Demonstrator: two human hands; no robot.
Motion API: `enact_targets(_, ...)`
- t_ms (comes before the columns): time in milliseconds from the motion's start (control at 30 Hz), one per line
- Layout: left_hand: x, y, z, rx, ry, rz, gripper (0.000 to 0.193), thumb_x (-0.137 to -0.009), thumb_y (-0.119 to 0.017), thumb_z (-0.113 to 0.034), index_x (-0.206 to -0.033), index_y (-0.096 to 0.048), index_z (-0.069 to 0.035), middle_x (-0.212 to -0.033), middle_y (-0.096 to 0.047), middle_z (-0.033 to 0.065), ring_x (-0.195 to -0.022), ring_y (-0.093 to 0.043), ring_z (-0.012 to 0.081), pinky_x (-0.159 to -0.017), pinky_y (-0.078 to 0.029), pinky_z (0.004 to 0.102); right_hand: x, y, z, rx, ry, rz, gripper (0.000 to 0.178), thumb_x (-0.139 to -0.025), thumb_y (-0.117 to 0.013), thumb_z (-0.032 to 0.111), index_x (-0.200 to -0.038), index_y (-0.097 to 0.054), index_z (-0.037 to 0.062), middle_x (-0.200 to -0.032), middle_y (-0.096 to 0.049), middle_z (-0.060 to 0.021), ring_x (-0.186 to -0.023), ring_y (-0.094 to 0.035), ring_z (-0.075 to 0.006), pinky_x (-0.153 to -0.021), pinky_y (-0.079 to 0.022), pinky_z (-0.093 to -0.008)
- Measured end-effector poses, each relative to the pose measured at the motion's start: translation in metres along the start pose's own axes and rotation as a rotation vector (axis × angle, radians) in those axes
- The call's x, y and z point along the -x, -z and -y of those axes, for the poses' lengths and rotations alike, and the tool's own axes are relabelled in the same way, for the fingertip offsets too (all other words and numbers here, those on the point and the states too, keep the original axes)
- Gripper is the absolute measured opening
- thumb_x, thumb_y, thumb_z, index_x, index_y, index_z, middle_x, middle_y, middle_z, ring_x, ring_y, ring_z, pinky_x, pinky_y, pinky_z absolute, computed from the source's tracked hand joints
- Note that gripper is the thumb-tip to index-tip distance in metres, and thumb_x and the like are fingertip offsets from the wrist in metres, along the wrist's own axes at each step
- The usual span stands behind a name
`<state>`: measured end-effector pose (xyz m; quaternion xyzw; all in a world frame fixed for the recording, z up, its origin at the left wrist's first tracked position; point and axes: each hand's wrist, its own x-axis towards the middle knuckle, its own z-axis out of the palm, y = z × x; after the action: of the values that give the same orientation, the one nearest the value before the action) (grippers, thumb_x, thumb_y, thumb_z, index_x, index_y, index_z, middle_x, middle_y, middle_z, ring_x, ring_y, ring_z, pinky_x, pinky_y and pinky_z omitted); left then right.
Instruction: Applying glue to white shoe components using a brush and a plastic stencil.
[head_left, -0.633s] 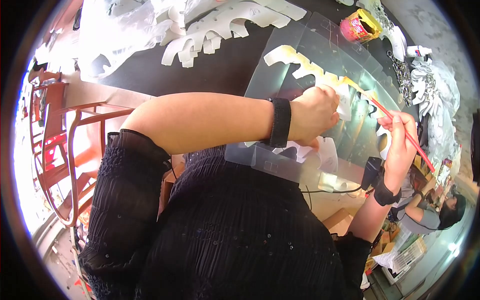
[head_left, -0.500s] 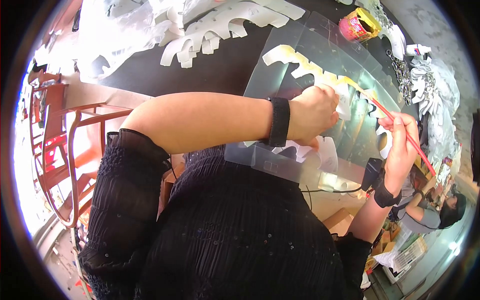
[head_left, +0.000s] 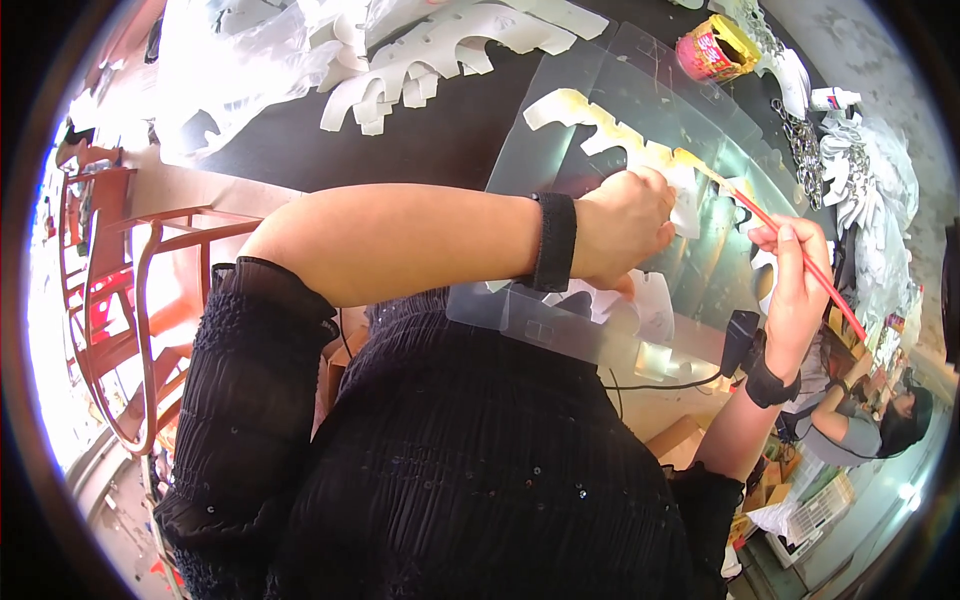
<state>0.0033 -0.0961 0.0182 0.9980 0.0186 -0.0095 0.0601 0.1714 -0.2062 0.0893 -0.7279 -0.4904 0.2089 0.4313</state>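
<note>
Dark counter (head_left: 430, 150), see-through plastic sheet (head_left: 548, 165), notched pale strip (head_left: 580, 112)

Smooth and nearly black, the counter bears the stiff, glossy plastic sheet, creased into flat panels that catch streaks of light. On it lies the pale strip, curved and cut with rounded notches, its surface tinged yellow. Left hand (head_left: 625, 225) sits palm down over the strip's lower end, fingers bent under; whether they pinch it cannot be told. More white cut pieces (head_left: 652, 305) show beneath and beside that hand. Right hand (head_left: 798, 265) grips a slim brush (head_left: 755, 208) with a smooth red handle, held slantwise like a pen; its yellowish bristles appear to touch the strip just beside the left hand's fingers.

Beyond the sheet's left edge spreads a pile of white scalloped cutouts (head_left: 465, 50), next to crumpled, filmy plastic wrapping (head_left: 235, 75). Near the far corner tilts a red and yellow tub (head_left: 718, 48), round-mouthed, its rim coated yellow. Linked metal chain (head_left: 797, 140) lies heaped to the right. Off to the left stands a reddish-brown chair (head_left: 150, 300) with bent, rounded rails.
</note>
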Motion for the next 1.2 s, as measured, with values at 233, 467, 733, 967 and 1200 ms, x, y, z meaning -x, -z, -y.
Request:
enact_targets(233,0.001,0.000,-0.001,-0.006,0.006,-0.012,0.070,-0.064,-0.065,-0.056,-0.111,-0.054,-0.004,-0.118,-0.045,0.0163,-0.102,-0.046,0.0293,-0.071,-0.045,0.0313,0.005,0.011,0.001,0.031,-0.048,-0.005,0.015,-0.091,-0.044,0.008,-0.090,-0.053,-0.0030,-0.079,-0.060,-0.0084,-0.073,-0.058,-0.0128,-0.070,-0.045,-0.0252)
enact_targets(467,0.001,-0.001,-0.001,0.000,0.005,-0.005,0.071,-0.064,-0.065,-0.055,-0.111,-0.054,-0.004,-0.119,-0.045,0.0167,-0.103,-0.046,0.0296,-0.071,-0.045,0.0315,0.002,0.003,0.001,0.019,-0.004,-0.039,0.015,-0.091,-0.043,0.008,-0.089,-0.053,-0.0030,-0.078,-0.060,-0.0083,-0.072,-0.057,-0.0123,-0.068,-0.044,-0.0246)
enact_targets(733,0.001,-0.001,0.000,0.024,0.008,0.022,0.072,-0.064,-0.065,-0.056,-0.113,-0.053,-0.004,-0.123,-0.044,0.0176,-0.103,-0.045,0.0296,-0.072,-0.045,0.0318,0.011,0.013,0.003,0.032,-0.052,-0.004,0.015,-0.091,-0.043,0.008,-0.089,-0.053,-0.0033,-0.078,-0.059,-0.0086,-0.070,-0.057,-0.0127,-0.069,-0.044,-0.0246)
enact_targets(967,0.003,-0.001,0.001,-0.001,-0.005,-0.021,0.071,-0.064,-0.065,-0.055,-0.112,-0.054,-0.004,-0.122,-0.045,0.0160,-0.103,-0.046,0.0291,-0.072,-0.045,0.0328,0.010,0.011,0.000,0.010,-0.029,0.016,0.015,-0.091,-0.043,0.008,-0.089,-0.053,-0.0034,-0.078,-0.059,-0.0094,-0.070,-0.059,-0.0144,-0.069,-0.044,-0.0251)
enact_targets(1200,0.010,0.002,0.011,0.147,-0.070,0.000,0.068,-0.063,-0.067,-0.052,-0.105,-0.055,0.000,-0.120,-0.046,0.0154,-0.101,-0.046,0.0307,-0.073,-0.045,0.0349,0.038,0.037,-0.013,-0.393,0.114,-0.235,0.028,-0.093,-0.038,0.019,-0.106,-0.047,-0.0040,-0.092,-0.059,-0.0172,-0.084,-0.059,-0.0231,-0.083,-0.046,-0.0353)
